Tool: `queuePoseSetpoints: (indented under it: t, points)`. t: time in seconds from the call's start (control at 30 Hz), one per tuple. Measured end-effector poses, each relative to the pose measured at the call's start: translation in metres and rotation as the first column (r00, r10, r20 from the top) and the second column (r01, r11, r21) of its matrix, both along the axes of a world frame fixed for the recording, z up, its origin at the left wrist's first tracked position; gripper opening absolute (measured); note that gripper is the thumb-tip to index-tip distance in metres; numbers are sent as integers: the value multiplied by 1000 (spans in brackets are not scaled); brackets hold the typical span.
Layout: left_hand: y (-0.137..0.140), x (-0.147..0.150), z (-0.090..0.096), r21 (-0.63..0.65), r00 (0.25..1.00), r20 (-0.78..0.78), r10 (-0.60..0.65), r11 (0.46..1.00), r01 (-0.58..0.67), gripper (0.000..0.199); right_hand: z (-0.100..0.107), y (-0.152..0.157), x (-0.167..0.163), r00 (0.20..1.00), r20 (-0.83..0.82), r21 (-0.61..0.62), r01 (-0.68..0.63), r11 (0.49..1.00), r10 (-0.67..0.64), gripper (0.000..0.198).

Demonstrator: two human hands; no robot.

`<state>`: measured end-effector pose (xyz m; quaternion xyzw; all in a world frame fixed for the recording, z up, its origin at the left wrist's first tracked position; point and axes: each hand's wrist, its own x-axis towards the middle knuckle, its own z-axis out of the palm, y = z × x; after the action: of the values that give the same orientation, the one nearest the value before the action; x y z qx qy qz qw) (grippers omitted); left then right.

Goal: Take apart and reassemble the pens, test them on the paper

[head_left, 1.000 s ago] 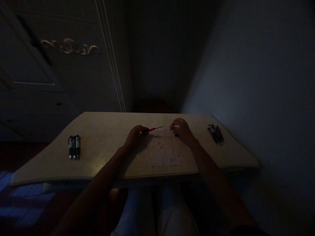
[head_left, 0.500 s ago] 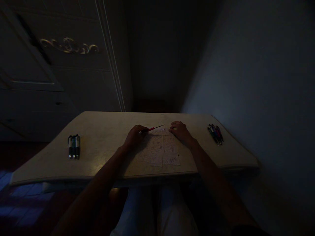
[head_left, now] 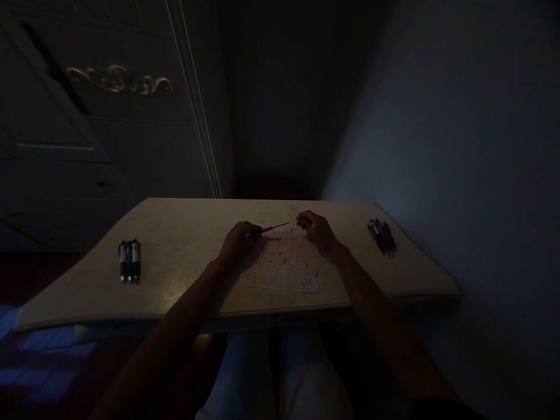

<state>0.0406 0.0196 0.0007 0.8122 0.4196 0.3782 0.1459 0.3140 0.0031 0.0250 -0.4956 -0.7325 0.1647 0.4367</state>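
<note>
My left hand is closed around a pink pen part above the top of the papers. A thin dark refill sticks out of it to the right, its tip bare. Just beyond that tip, my right hand has its thumb and fingers pinched together. A tiny pale piece shows at those fingertips, too small and dark to name. Below both hands lie two sheets of paper covered in writing, a left sheet and a right sheet, side by side.
Three pens lie in a row on the left of the pale table. Several more pens are bunched at the right. A wall borders the right side, and a cabinet stands behind on the left. The light is dim.
My right hand has moved slightly up and left, its fingertips closer to the refill tip. My left hand holds the pink pen part nearly where it was.
</note>
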Motion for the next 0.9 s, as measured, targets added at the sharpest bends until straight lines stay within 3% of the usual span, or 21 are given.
queuePoseSetpoints:
  t: [0.37,0.57,0.9]
  points:
    - [-5,2,8,-26,999,-36,0,1000,-1,22,-2,-1,-3,994,85,134,-81,988,70,9]
    - [-4,2,7,-30,1000,-30,-2,1000,1,23,-2,-3,-5,994,63,136,-92,986,84,11]
    - [-3,1,5,-21,999,-33,-35,999,34,24,-6,-3,-10,993,-20,83,-118,989,120,33]
